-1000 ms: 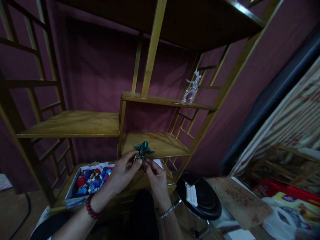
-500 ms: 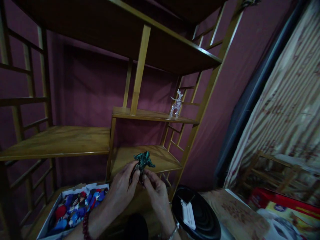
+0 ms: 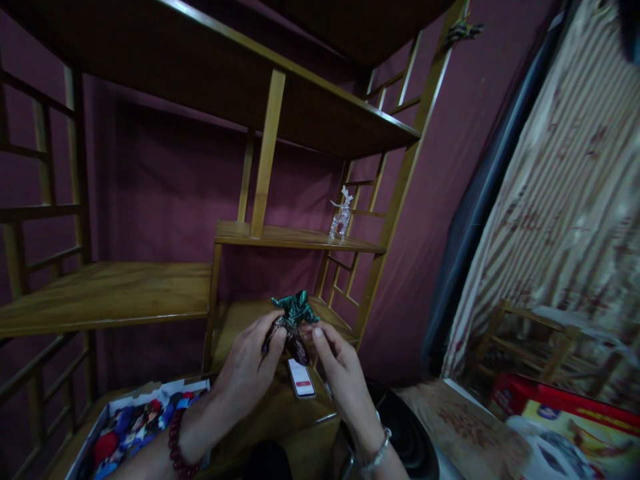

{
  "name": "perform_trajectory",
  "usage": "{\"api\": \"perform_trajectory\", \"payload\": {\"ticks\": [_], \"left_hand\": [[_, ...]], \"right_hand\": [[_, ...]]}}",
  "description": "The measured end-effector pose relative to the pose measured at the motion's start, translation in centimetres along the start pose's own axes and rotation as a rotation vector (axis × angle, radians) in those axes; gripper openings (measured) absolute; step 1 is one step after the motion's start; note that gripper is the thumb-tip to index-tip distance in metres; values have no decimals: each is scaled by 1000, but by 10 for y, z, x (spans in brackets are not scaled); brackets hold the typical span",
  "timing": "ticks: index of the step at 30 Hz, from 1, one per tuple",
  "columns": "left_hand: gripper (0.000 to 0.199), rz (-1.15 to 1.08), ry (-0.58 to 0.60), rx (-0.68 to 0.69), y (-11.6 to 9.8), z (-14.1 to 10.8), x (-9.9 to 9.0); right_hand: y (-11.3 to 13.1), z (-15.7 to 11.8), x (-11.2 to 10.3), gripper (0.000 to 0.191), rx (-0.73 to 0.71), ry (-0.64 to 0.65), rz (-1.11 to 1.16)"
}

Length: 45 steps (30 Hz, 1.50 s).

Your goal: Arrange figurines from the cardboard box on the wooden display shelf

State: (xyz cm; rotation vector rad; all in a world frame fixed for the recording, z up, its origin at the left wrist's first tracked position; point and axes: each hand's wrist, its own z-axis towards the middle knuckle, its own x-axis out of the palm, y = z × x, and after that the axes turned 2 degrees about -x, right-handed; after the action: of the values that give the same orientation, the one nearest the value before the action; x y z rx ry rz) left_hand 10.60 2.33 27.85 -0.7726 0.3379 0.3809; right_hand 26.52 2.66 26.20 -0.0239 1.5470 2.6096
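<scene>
- Figurine (image 3: 296,310), glossy green folds over ridged dark brown, held up before the wooden shelf unit's (image 3: 110,287) lower right board.
- Left hand (image 3: 247,363) pinches the brown part; right hand (image 3: 340,367) curls by the green arm, gripping or not I can't tell from here.
- Clear, faceted deer (image 3: 341,217) on the unit's middle right board.
- Phone (image 3: 301,379) on the unit's base: white screen, red bar, lettering too small to read.
</scene>
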Motion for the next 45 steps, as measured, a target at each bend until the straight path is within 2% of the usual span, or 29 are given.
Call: {"api": "perform_trajectory", "payload": {"ticks": [8,11,20,26,35,45], "left_hand": [[30,-33,-6,120,-12,15,1],[30,-34,-8,138,-18,21,3],[30,19,-44,211,-28,40,7],[30,44,-43,276,-36,52,6],[31,82,-56,330,-44,68,2],[28,158,-88,402,-53,88,-5]], "right_hand": [[30,15,-13,42,-45,-11,83],[39,19,-17,41,-53,25,132],[67,30,-31,43,50,68,275],[83,38,-38,35,56,105,291],[105,54,-49,26,163,111,346],[122,76,-55,13,151,184,363]]}}
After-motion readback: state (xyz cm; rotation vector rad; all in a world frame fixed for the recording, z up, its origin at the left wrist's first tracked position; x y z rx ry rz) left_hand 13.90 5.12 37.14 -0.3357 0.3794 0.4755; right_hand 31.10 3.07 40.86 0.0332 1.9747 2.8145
